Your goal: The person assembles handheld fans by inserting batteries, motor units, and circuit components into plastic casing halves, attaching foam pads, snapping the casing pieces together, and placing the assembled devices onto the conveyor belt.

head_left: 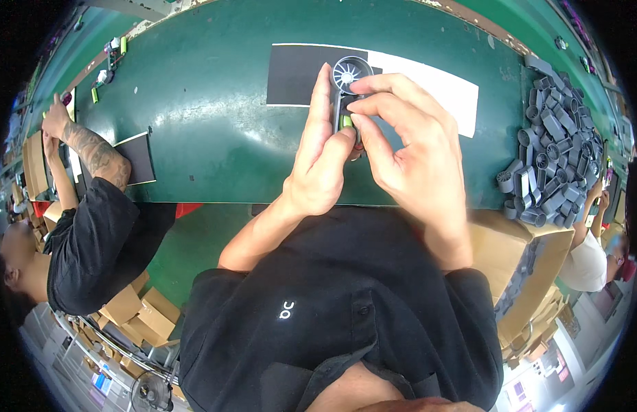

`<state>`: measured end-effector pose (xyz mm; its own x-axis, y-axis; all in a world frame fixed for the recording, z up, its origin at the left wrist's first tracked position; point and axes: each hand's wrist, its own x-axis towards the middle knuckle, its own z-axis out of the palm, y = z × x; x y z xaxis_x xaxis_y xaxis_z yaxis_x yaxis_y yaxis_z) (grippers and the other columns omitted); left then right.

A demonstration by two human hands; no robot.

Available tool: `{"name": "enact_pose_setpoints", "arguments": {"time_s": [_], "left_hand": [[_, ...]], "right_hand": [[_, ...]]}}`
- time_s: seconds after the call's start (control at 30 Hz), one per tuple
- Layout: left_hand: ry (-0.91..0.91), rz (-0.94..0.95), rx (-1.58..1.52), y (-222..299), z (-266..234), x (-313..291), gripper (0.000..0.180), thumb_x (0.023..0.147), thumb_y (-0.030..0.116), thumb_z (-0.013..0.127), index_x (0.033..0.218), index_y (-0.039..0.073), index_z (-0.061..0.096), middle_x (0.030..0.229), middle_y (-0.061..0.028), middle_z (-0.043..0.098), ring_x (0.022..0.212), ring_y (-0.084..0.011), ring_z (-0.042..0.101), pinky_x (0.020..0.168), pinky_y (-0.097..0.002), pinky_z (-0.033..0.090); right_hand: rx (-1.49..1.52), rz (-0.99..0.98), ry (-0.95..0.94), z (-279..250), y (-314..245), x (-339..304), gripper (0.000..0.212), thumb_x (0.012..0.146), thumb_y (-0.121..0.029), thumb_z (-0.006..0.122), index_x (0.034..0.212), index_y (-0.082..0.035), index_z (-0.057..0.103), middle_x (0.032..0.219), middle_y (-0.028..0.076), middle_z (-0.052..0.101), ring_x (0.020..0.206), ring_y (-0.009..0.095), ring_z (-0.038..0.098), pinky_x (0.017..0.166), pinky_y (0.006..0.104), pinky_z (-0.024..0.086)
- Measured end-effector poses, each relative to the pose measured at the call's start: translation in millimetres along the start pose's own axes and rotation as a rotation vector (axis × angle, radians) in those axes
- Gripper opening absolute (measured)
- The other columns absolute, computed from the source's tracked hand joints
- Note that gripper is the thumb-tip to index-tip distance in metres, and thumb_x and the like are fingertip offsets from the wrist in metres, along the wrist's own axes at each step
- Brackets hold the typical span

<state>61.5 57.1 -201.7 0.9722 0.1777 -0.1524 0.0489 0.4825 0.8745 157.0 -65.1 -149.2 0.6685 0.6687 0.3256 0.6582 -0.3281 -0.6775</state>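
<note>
A grey plastic handheld fan housing stands up between my hands, its round end with the fan blades pointing away from me. My left hand is closed on the body, fingers stretched along its left side and thumb over the lower part. Beside that thumb a yellow-green battery cell shows inside the housing. My right hand is closed in a pinch, fingertips at the open middle just below the blades. Whatever lies between those fingertips is hidden. A black sheet and a white sheet lie under the work.
Grey plastic housings are heaped at the table's right end. An open cardboard box stands below them. Small parts with green cells lie at far left, near a co-worker's tattooed arm. Another person sits at right.
</note>
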Motion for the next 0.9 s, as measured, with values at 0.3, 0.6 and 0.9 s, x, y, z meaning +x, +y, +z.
{"name": "enact_pose_setpoints", "arguments": {"time_s": [0.3, 0.6, 0.9], "left_hand": [[0.017, 0.053, 0.209, -13.1, -6.1, -1.2, 0.075, 0.105, 0.000, 0.036, 0.167, 0.008, -0.006, 0.133, -0.0085, 0.053, 0.083, -0.0097, 0.052, 0.074, -0.0250, 0.050], [0.052, -0.010, -0.105, -11.7, -13.7, 3.3, 0.072, 0.109, 0.005, 0.036, 0.169, 0.016, -0.002, 0.117, -0.0065, 0.054, 0.082, -0.0072, 0.048, 0.071, -0.0229, 0.046], [0.023, 0.028, 0.049, -12.9, -9.7, 5.0, 0.071, 0.108, 0.006, 0.038, 0.169, 0.016, 0.003, 0.119, -0.0088, 0.057, 0.086, -0.0075, 0.050, 0.072, -0.0234, 0.047]], "right_hand": [[0.519, 0.356, 0.036, -0.9, 4.7, 0.5, 0.006, 0.096, 0.001, 0.067, 0.100, 0.003, 0.070, 0.099, 0.009, 0.073, 0.085, 0.016, 0.072, 0.074, 0.0275, 0.059], [0.241, 0.062, 0.077, -17.1, 16.6, -6.0, 0.014, 0.098, 0.002, 0.065, 0.111, 0.002, 0.069, 0.093, 0.007, 0.072, 0.085, 0.012, 0.070, 0.072, 0.0248, 0.057], [0.759, 0.242, 0.064, -14.3, 31.8, -25.7, 0.021, 0.097, 0.007, 0.064, 0.118, 0.003, 0.064, 0.109, 0.010, 0.071, 0.087, 0.014, 0.071, 0.080, 0.0261, 0.056]]}}
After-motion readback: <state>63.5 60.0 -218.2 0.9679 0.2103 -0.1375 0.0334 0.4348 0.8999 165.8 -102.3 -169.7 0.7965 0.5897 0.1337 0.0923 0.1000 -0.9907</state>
